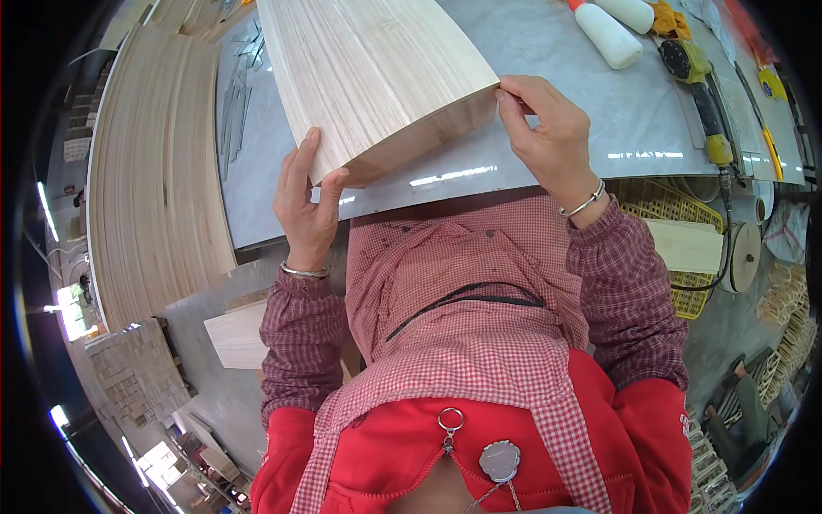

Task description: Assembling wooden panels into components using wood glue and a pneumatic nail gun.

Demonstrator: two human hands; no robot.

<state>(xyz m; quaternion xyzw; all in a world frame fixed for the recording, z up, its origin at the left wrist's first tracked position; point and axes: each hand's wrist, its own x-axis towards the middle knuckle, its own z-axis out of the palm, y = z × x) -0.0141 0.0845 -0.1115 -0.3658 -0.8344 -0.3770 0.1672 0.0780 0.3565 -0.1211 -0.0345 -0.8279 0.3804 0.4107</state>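
A pale wooden box (377, 77) with striped grain lies on the grey-topped worktable (634, 120), its top edge cut off by the view. Its near side wall faces me in shadow. At the near left corner my left hand (306, 210) grips it, fingers along the side and thumb at the front. My right hand (552, 128) pinches the near right corner between thumb and forefinger. What lies inside or under the box is hidden.
Long wooden boards (154, 180) are stacked on the left. Thin grey strips (233, 111) lie beside them. White bottles (608, 34) and a yellow-black power tool (704, 98) with a hose are on the right. Below sits a yellow plastic crate (655, 201).
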